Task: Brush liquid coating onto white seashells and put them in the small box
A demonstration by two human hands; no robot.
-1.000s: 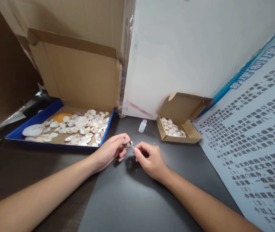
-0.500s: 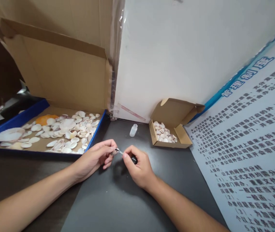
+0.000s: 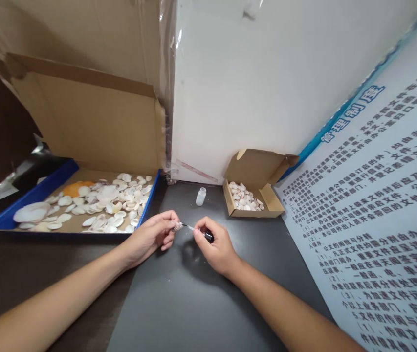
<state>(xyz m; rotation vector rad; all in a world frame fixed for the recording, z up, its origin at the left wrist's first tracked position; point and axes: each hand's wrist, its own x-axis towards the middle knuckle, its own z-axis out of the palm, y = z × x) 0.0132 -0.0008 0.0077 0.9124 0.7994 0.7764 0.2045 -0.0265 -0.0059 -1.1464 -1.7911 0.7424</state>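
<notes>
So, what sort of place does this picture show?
Probably a craft corner, perhaps in an office: pale seashells in a blue-sided brown cardboard box, a small translucent bottle and a large pale poster of dark Chinese text suggest this.

- Left hand (image 3: pixel 150 239): bare, with slim fingers
- Left forearm (image 3: pixel 61 293): bare as far as the view reaches, slender, smooth in outline, narrowing to a bare wrist
- Right hand (image 3: pixel 216 248): bare, its back broad and rounded
- Right forearm (image 3: pixel 285 304): likewise bare, smooth, tapering towards the wrist
- Fingernails: too small to make out
</notes>
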